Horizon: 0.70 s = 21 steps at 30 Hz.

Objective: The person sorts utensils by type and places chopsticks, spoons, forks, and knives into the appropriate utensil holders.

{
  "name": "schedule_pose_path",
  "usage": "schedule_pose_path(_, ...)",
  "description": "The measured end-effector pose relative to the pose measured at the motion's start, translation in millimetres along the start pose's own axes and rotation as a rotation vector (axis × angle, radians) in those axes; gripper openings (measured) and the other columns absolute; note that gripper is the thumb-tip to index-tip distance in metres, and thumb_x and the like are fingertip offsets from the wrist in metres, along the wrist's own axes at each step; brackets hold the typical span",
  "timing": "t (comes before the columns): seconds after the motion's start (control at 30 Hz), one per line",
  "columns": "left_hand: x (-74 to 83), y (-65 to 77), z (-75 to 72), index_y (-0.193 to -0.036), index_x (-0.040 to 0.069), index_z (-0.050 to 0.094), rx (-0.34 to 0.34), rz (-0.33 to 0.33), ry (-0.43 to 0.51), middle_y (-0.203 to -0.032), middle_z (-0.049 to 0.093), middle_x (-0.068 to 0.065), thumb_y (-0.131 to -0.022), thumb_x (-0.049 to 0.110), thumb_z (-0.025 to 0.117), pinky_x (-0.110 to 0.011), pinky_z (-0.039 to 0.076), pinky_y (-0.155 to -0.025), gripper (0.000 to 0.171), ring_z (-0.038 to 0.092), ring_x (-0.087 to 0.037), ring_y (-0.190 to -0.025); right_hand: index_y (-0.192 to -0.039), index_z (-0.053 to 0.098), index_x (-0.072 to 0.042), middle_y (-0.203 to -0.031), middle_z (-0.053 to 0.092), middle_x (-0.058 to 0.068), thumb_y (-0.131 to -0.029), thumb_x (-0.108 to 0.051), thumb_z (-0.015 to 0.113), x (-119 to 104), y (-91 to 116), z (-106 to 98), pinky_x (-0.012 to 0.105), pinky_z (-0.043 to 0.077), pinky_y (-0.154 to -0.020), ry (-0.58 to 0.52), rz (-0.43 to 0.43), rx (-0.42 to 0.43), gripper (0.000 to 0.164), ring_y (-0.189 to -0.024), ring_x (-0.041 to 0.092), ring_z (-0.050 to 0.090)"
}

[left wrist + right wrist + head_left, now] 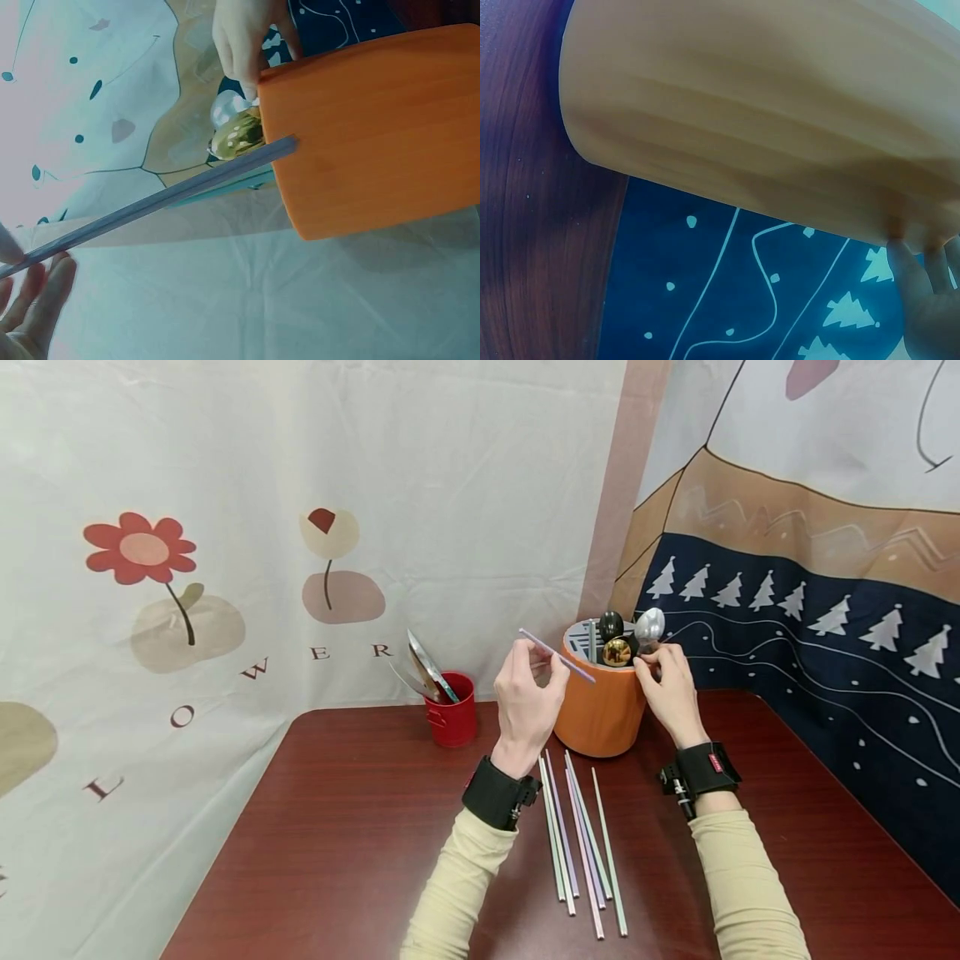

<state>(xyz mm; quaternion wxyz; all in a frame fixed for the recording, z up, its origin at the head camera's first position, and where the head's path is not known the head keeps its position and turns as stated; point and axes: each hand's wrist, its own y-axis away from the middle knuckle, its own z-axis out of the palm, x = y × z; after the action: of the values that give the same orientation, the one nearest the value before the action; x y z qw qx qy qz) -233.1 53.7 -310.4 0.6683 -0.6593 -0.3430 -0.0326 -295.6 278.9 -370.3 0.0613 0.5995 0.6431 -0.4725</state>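
My left hand [531,697] pinches a light purple chopstick [558,657] between thumb and fingers, in front of an orange utensil holder [600,718]. The chopstick slants, its lower end near the holder's rim; in the left wrist view the chopstick [180,193] crosses toward the holder's edge. At the holder's right side, my right hand [671,683] grips the rim, fingertips by the silver spoon. From the holder's grey slotted top rise a silver spoon [649,624], a gold one [617,652], a black one [611,624] and a pale green stick [592,642].
Several pastel chopsticks [581,852] lie lengthwise on the dark red wooden table [337,852], between the forearms. A red cup [453,722] with knife-like utensils [431,668] stands to the left of the holder. Printed cloths [465,510] hang behind.
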Motion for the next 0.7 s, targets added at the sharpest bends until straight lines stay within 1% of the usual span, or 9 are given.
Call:
schedule_pose_path(0.17,5.7,-4.0,8.2,-0.092,-0.002,0.053,0.087,0.06,0.022,-0.086,0.062,-0.015,-0.087,0.003,0.059,-0.013,0.053,-0.078,0.009,0.069,-0.02,-0.082,-0.104,0.058,0.001,-0.128,0.046,0.017,-0.098,-0.031,0.047,3,0,-2,0.048,0.039,-0.089,0.0,-0.007,-0.002,0.034,-0.113,0.033,0.045)
schedule_pose_path(0.3,5.4,-8.3,12.4,-0.092,-0.002,0.053,0.103,0.074,0.024,-0.086,0.062,-0.015,-0.088,0.003,0.059,-0.012,0.053,-0.079,0.009,0.07,-0.019,-0.083,-0.103,0.058,0.001,-0.128,0.047,0.017,-0.098,-0.03,0.048,4,0,-2,0.049,0.039,-0.091,-0.001,-0.01,0.007,0.032,-0.114,0.032,0.046)
schedule_pose_path(0.43,1.8,-12.4,16.6,-0.092,-0.002,0.054,0.082,0.08,-0.003,-0.086,0.061,-0.014,-0.089,0.003,0.057,-0.011,0.052,-0.08,0.007,0.069,-0.019,-0.082,-0.102,0.058,0.0,-0.129,0.047,0.016,-0.097,-0.03,0.049,4,-1,-1,0.048,0.04,-0.094,-0.006,-0.004,0.009,0.032,-0.116,0.032,0.046)
schedule_pose_path(0.53,-2.0,-14.6,20.6,-0.092,-0.002,0.055,0.047,0.086,-0.036,-0.087,0.06,-0.014,-0.09,0.004,0.056,-0.012,0.052,-0.081,0.006,0.068,-0.019,-0.082,-0.102,0.057,0.0,-0.129,0.047,0.015,-0.097,-0.031,0.05,4,-1,-1,0.048,0.039,-0.094,-0.008,0.001,0.006,0.032,-0.117,0.032,0.045)
schedule_pose_path(0.63,-6.8,-16.8,25.6,-0.093,-0.001,0.056,-0.004,0.065,-0.068,-0.089,0.06,-0.013,-0.091,0.004,0.056,-0.013,0.052,-0.081,0.006,0.067,-0.019,-0.082,-0.103,0.057,0.0,-0.129,0.046,0.016,-0.097,-0.031,0.049,4,-1,-1,0.049,0.039,-0.094,-0.008,0.001,0.003,0.033,-0.117,0.032,0.045)
schedule_pose_path(0.7,-10.4,-18.2,29.4,-0.095,0.0,0.056,-0.042,0.032,-0.094,-0.09,0.06,-0.012,-0.092,0.006,0.055,-0.013,0.053,-0.08,0.006,0.067,-0.018,-0.083,-0.103,0.057,0.0,-0.129,0.046,0.016,-0.098,-0.031,0.049,4,-1,-1,0.049,0.04,-0.094,-0.006,0.001,0.001,0.033,-0.117,0.032,0.045)
